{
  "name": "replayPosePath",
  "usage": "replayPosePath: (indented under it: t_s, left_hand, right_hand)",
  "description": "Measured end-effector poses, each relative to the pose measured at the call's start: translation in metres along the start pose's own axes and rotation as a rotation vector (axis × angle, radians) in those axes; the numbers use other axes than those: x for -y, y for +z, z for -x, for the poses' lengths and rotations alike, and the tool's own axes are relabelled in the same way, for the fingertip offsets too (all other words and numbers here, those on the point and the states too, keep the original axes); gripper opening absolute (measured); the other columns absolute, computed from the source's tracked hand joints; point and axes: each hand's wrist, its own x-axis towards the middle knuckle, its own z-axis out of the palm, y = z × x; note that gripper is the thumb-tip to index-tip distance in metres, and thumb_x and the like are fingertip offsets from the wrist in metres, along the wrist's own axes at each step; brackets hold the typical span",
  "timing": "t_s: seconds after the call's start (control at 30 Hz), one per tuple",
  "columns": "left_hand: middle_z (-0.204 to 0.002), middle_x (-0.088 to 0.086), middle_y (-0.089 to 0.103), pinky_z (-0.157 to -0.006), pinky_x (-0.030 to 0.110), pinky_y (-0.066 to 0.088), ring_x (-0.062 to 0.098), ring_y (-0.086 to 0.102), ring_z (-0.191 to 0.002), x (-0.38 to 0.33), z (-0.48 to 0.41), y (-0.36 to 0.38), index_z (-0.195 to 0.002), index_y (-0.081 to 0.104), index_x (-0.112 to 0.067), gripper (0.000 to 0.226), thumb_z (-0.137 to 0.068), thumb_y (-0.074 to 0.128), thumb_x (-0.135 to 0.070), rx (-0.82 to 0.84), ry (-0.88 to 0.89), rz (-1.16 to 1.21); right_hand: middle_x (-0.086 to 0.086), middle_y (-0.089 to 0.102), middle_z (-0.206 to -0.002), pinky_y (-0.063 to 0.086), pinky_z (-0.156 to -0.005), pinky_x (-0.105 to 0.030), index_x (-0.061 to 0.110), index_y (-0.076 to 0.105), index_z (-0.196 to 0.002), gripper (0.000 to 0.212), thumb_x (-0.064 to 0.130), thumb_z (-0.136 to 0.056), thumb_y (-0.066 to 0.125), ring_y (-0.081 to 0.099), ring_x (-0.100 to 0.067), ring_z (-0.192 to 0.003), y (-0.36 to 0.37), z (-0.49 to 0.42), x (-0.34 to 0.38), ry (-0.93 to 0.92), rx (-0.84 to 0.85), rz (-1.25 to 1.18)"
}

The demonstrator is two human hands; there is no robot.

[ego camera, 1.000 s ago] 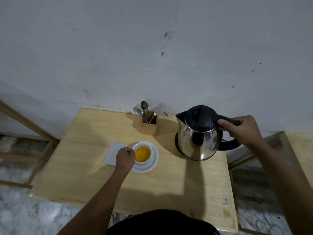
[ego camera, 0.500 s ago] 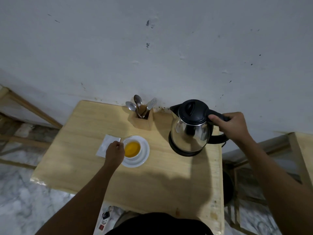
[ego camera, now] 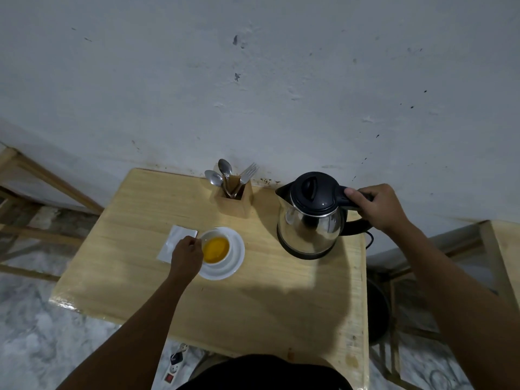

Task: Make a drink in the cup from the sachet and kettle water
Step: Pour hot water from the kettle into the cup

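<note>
The kettle [ego camera: 311,218] is now set down on its base [ego camera: 306,253] at the table's [ego camera: 253,305] far right, no longer held up in the air like a second ago. The right hand [ego camera: 377,206] is kept wrapped around its handle.

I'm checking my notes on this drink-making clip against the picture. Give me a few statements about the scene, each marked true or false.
1. The right hand grips the kettle by its handle. True.
2. The cup is empty. False: it holds orange-yellow liquid.
3. The cup stands on a white saucer. True.
4. The kettle's lid is open. False: the black lid is shut.
5. The cutlery holder stands near the wall, with spoons and a fork in it. True.
</note>
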Motion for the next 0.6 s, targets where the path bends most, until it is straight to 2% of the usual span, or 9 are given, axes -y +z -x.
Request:
replayPosePath:
  t_s: [0.07,0.13,0.2,0.27,0.37,0.47,0.53,0.6]
  left_hand:
    - [-0.079,0.024,0.064,-0.064,0.034,0.04,0.03,0.056,-0.071,0.0,0.0,-0.001,-0.08,0.057,0.006,0.031,-0.095,0.044,-0.018,0.007,0.01,0.003]
    - [-0.079,0.025,0.065,-0.067,0.038,0.043,0.036,0.06,-0.075,0.0,0.0,-0.002,-0.08,0.058,0.006,0.032,-0.095,0.044,-0.019,0.009,0.022,-0.002]
    - [-0.081,0.025,0.065,-0.07,0.043,0.048,0.038,0.063,-0.078,0.0,-0.002,-0.003,-0.081,0.058,0.007,0.032,-0.095,0.045,-0.019,0.021,0.02,-0.002]
    - [-0.083,0.021,0.065,-0.075,0.045,0.05,0.037,0.062,-0.079,-0.001,-0.003,-0.005,-0.083,0.058,0.004,0.029,-0.095,0.045,-0.019,0.051,0.005,-0.009]
    - [-0.084,0.023,0.066,-0.077,0.043,0.049,0.037,0.062,-0.082,-0.002,-0.005,-0.008,-0.084,0.06,0.005,0.029,-0.094,0.044,-0.018,0.091,0.001,-0.03]
    - [-0.081,0.028,0.067,-0.076,0.045,0.049,0.037,0.064,-0.08,0.0,-0.009,-0.012,-0.084,0.062,0.011,0.036,-0.094,0.044,-0.018,0.13,0.005,-0.035]
    - [-0.076,0.026,0.064,-0.075,0.048,0.05,0.034,0.062,-0.073,0.003,-0.013,-0.015,-0.083,0.062,0.011,0.036,-0.092,0.045,-0.019,0.167,-0.004,-0.02]
    - [-0.076,0.022,0.062,-0.069,0.042,0.048,0.029,0.059,-0.071,0.006,-0.017,-0.018,-0.087,0.062,0.008,0.031,-0.091,0.046,-0.018,0.213,-0.026,0.018]
  right_hand:
    - [-0.024,0.036,-0.046,0.029,-0.048,-0.029,0.003,0.049,-0.047,0.073,0.068,-0.081,0.051,0.036,-0.02,-0.041,0.001,0.0,0.001,0.009,-0.016,0.03]
    - [-0.025,0.048,-0.051,0.036,-0.049,-0.035,-0.001,0.056,-0.056,0.077,0.071,-0.083,0.047,0.046,-0.03,-0.046,0.002,0.003,-0.001,0.02,-0.061,0.071]
    - [-0.009,0.056,-0.056,0.039,-0.055,-0.032,0.014,0.064,-0.066,0.061,0.068,-0.086,0.044,0.053,-0.023,-0.055,0.006,0.01,0.002,0.038,-0.143,0.112]
    - [0.003,0.063,-0.072,0.041,-0.061,-0.029,0.025,0.067,-0.083,0.045,0.061,-0.091,0.042,0.058,-0.016,-0.069,0.014,0.019,0.01,0.065,-0.239,0.152]
    - [0.004,0.062,-0.098,0.042,-0.077,-0.031,0.023,0.064,-0.103,0.031,0.047,-0.096,0.047,0.058,-0.016,-0.092,0.03,0.031,0.029,0.072,-0.397,0.226]
    - [-0.004,0.059,-0.109,0.038,-0.091,-0.036,0.018,0.064,-0.107,0.023,0.034,-0.091,0.058,0.054,-0.02,-0.101,0.048,0.039,0.056,-0.073,-0.522,0.338]
    - [-0.007,0.062,-0.106,0.04,-0.09,-0.04,0.014,0.067,-0.105,0.022,0.027,-0.087,0.063,0.055,-0.023,-0.099,0.065,0.041,0.078,-0.242,-0.549,0.417]
    - [-0.007,0.065,-0.101,0.044,-0.084,-0.04,0.012,0.069,-0.1,0.019,0.02,-0.083,0.066,0.057,-0.024,-0.097,0.086,0.039,0.101,-0.401,-0.529,0.418]
